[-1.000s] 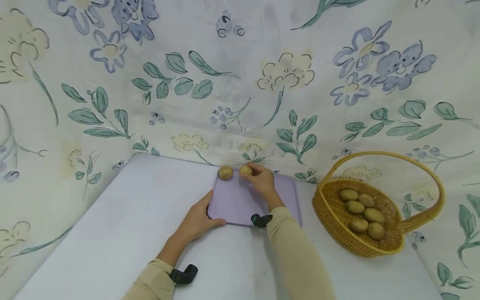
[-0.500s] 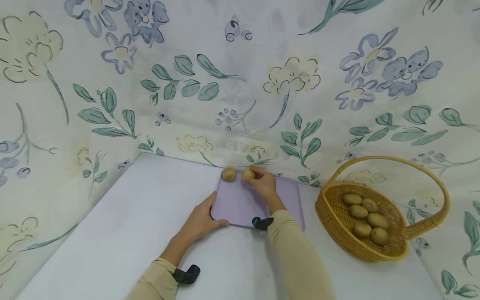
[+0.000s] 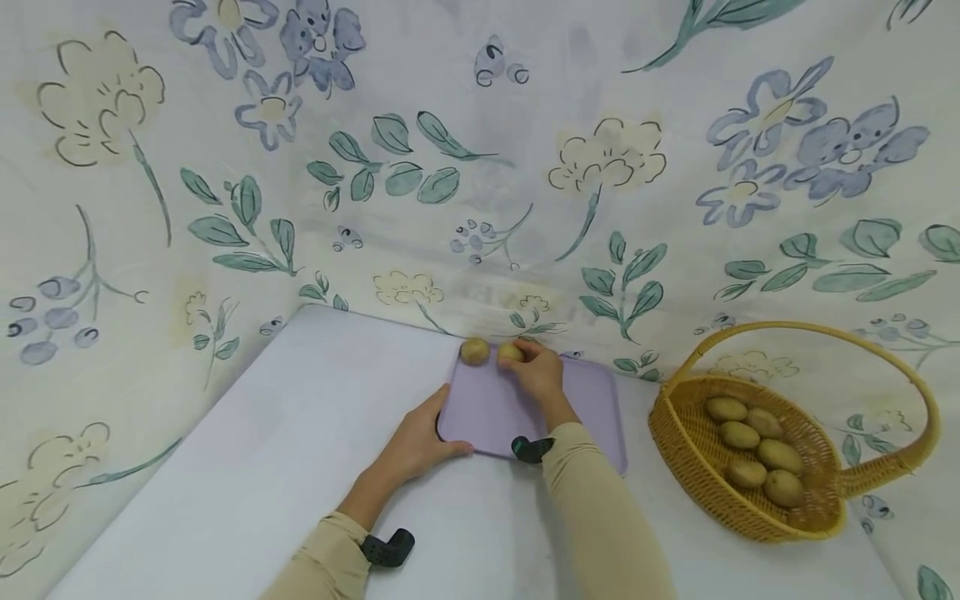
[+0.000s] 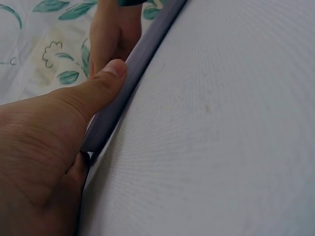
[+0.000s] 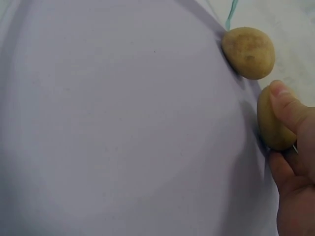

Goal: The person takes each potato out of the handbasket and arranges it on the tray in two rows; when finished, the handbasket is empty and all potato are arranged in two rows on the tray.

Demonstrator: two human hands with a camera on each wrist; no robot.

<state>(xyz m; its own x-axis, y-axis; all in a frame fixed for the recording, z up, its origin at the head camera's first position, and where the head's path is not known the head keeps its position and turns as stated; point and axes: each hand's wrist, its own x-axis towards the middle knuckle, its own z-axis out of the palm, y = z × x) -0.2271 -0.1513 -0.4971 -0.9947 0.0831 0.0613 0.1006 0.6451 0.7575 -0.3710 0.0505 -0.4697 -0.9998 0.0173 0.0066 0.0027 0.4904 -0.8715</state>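
Note:
A purple tray (image 3: 487, 408) lies on the white table. At its near-left corner the left hand (image 3: 417, 442) grips the rim, its thumb along the near edge; the left wrist view shows that thumb (image 4: 101, 88) on the tray's side (image 4: 135, 64). At the far edge the right hand (image 3: 542, 373) holds a potato (image 3: 511, 353) between thumb and fingers. The right wrist view shows the same potato (image 5: 273, 123) at the rim, with the right hand (image 5: 300, 157) around its outer side. Another potato (image 3: 474, 352) sits in the far-left corner, a small gap from the held one.
A wicker basket (image 3: 697, 475) with a tall handle stands right of the tray, holding several potatoes (image 3: 780, 457). The white table (image 3: 247, 450) extends to the left and in front. Floral cloth (image 3: 450, 275) hangs behind the table.
The head view has shifted, so everything appears farther right. Both hands keep their places at the tray, the right still holding its potato by the far edge.

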